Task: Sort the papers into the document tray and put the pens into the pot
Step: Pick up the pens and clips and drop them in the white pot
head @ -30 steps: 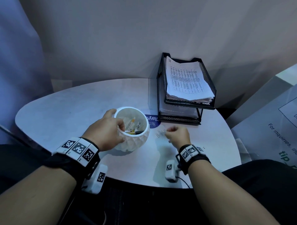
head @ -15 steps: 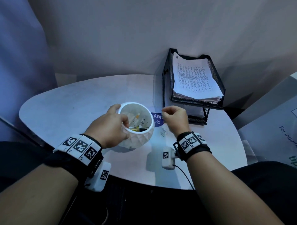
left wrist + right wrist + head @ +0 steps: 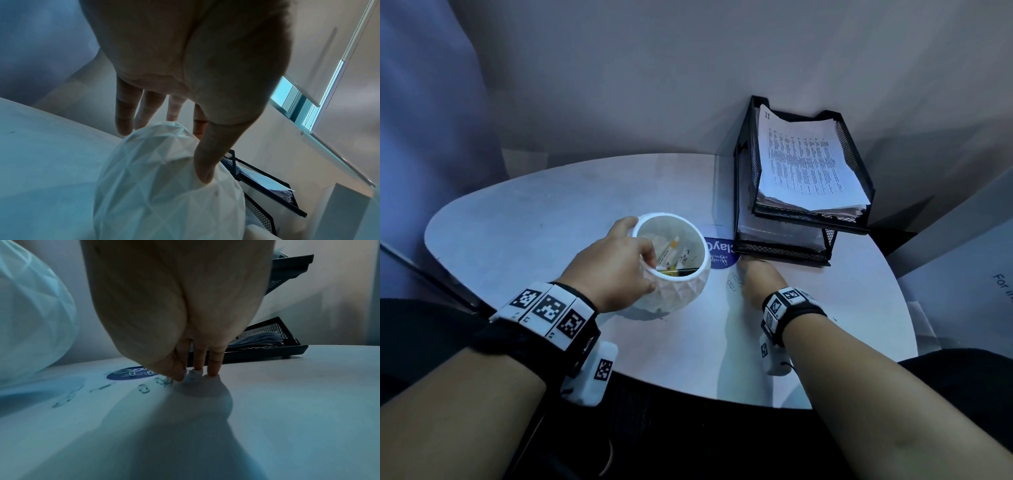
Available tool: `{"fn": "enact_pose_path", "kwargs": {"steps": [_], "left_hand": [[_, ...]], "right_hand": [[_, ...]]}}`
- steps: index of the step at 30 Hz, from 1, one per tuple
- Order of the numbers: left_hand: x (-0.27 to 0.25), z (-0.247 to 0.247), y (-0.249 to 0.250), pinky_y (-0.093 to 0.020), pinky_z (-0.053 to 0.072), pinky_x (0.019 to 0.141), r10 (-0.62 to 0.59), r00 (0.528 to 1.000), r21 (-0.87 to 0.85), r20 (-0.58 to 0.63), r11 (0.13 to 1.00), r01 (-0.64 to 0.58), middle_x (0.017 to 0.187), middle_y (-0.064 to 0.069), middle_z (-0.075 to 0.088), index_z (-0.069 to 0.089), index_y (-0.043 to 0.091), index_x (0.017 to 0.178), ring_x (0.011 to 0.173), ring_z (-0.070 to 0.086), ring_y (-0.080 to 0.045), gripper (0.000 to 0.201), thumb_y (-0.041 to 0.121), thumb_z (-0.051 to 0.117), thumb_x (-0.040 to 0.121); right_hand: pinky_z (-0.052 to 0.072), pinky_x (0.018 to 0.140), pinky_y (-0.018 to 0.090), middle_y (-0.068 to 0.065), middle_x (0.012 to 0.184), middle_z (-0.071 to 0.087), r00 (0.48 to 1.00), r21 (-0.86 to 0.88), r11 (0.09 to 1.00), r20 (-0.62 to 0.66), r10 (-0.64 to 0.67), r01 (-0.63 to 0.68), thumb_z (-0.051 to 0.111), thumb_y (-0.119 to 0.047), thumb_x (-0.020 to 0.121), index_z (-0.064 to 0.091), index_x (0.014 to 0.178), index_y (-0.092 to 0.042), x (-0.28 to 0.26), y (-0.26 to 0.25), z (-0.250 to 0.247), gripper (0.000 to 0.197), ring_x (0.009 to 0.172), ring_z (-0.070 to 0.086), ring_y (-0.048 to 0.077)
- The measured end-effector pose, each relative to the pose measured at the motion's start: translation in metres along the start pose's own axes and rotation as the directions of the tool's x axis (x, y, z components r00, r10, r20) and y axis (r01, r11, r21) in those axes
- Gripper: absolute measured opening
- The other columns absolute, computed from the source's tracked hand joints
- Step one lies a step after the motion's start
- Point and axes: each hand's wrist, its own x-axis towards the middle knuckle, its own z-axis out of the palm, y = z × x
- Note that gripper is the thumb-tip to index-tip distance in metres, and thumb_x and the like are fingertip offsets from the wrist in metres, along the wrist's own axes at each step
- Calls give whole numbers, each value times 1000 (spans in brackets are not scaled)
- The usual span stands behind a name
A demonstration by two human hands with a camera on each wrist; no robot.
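Observation:
A white faceted pot (image 3: 678, 291) stands at the table's middle with several pens (image 3: 676, 255) inside. My left hand (image 3: 643, 267) grips its near-left rim, thumb (image 3: 203, 172) on the outer wall (image 3: 164, 186) and fingers over the edge. The black mesh document tray (image 3: 744, 192) stands at the back right, a printed paper stack (image 3: 804, 164) in its top tier. My right hand (image 3: 751, 270) is down on the table just in front of the tray. Its fingertips (image 3: 213, 372) and thumb pinch a small white object (image 3: 193, 376) against the tabletop.
Several paper clips (image 3: 144, 388) lie loose between pot and right hand, some on a round blue sticker (image 3: 719, 255). The round table (image 3: 524, 222) ends close to my lap. A wall corner stands behind the tray; a grey box (image 3: 962, 274) is at the right.
My right hand rose from the clips to beside the pot's rim, then dropped to the table in front of the tray. The left hand kept hold of the pot.

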Motion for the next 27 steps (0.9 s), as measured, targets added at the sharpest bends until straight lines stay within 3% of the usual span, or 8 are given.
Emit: {"fn": "enact_pose_path", "kwargs": {"steps": [4, 6, 11, 17, 22, 27], "left_hand": [[2, 0, 1, -37, 51, 95, 3, 1000, 11, 5, 1000, -3, 165, 6, 21, 57, 42, 82, 125, 58, -27, 26, 38, 82, 77], [2, 1, 2, -36, 50, 95, 2, 1000, 9, 8, 1000, -2, 166, 6, 20, 57, 42, 83, 126, 58, -27, 25, 38, 81, 78], [-1, 4, 5, -36, 50, 96, 12, 1000, 17, 8, 1000, -12, 166, 6, 20, 59, 41, 86, 126, 58, -26, 24, 38, 81, 77], [-6, 6, 4, -36, 51, 96, 5, 1000, 26, 21, 1000, -5, 165, 6, 21, 59, 41, 85, 125, 59, -26, 25, 39, 82, 76], [-8, 6, 4, -35, 51, 94, 4, 1000, 29, 22, 1000, -5, 165, 6, 22, 60, 41, 85, 124, 59, -25, 24, 39, 82, 76], [-9, 6, 4, -36, 50, 96, 3, 1000, 23, 23, 1000, -3, 165, 5, 21, 60, 40, 86, 126, 58, -26, 24, 38, 82, 76]], "right_hand": [[47, 75, 27, 7, 98, 64, 998, -8, 999, -56, 33, -34, 51, 4, 83, 60, 87, -14, -10, 6, 6, 20, 89, 62, 26], [45, 72, 26, 9, 94, 64, 994, 25, 999, -101, 43, -41, 51, 5, 83, 65, 81, -9, -19, 10, 10, 20, 87, 63, 29], [56, 85, 36, 12, 99, 70, 990, 160, 985, -114, 89, -70, 55, -10, 95, 76, 91, -8, -37, 16, 17, 22, 94, 66, 34], [52, 76, 28, 9, 101, 69, 970, 314, 931, -93, 224, -185, 53, -2, 89, 68, 88, -19, -48, 19, 24, 23, 87, 64, 28], [48, 74, 27, 3, 103, 68, 973, 316, 928, -58, 224, -195, 48, 0, 85, 62, 90, -27, -55, 18, 29, 30, 91, 64, 26], [45, 75, 25, 7, 108, 66, 980, 315, 935, -55, 189, -163, 51, 3, 88, 66, 100, -22, -52, 19, 31, 31, 95, 64, 28]]}}
